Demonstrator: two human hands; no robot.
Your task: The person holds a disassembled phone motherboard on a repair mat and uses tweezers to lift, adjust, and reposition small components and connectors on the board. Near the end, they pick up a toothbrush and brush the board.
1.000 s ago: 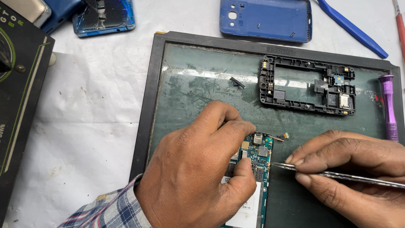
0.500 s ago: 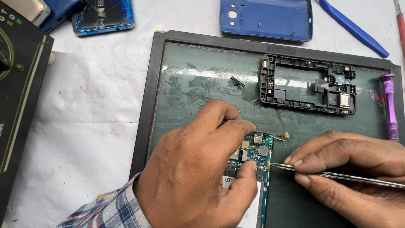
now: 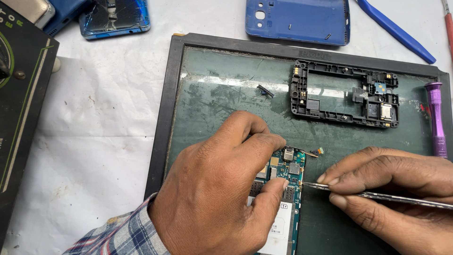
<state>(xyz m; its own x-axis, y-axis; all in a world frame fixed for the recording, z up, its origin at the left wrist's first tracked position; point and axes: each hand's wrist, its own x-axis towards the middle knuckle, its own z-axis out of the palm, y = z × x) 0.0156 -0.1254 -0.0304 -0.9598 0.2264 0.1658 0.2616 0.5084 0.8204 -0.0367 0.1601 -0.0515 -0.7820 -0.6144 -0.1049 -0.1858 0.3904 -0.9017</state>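
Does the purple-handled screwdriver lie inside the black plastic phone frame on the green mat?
No, the purple-handled screwdriver lies at the mat's right edge, apart from the black plastic phone frame.

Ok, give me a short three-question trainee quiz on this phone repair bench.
1. True or false: the left hand holds the phone circuit board down on the green work mat.
2. Which tool does the right hand hold? A) purple screwdriver B) metal tweezers C) blue pry tool
3. Fill in: the black phone frame lies on the mat, ____ from both hands.

Key:
1. True.
2. B, the metal tweezers, tip at the board's right edge; the purple screwdriver and blue pry tool lie untouched.
3. Apart.
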